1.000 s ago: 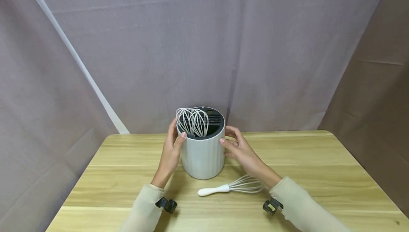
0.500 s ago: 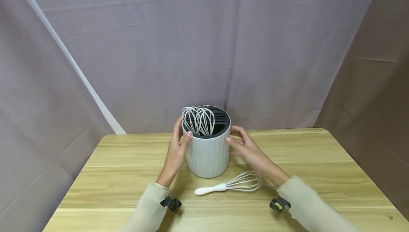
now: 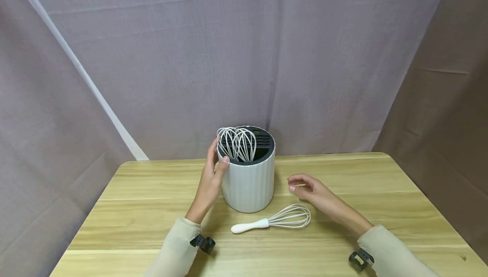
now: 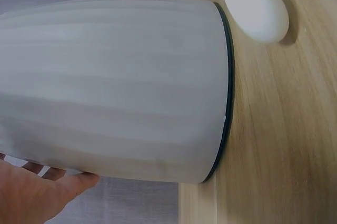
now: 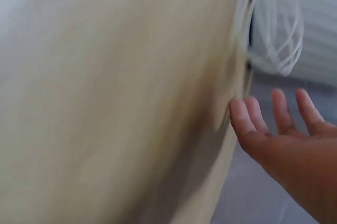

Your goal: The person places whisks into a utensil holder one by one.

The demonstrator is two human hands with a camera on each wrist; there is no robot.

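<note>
While left hand point(image 3: 211, 179) grips holder point(image 3: 248, 184) mid-frame | right hand point(image 3: 310, 189) loose, empty | bump could tip whisks point(image 3: 236, 143)

A light wooden table point(image 3: 145, 192) stands before draped mauve-grey curtains point(image 3: 190, 56).

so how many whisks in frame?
3. Two stand side by side, wire heads up, in the white holder that the left hand grips: whisks in the holder. The third whisk lies on the table in front. Others could sit hidden inside the holder.
</note>
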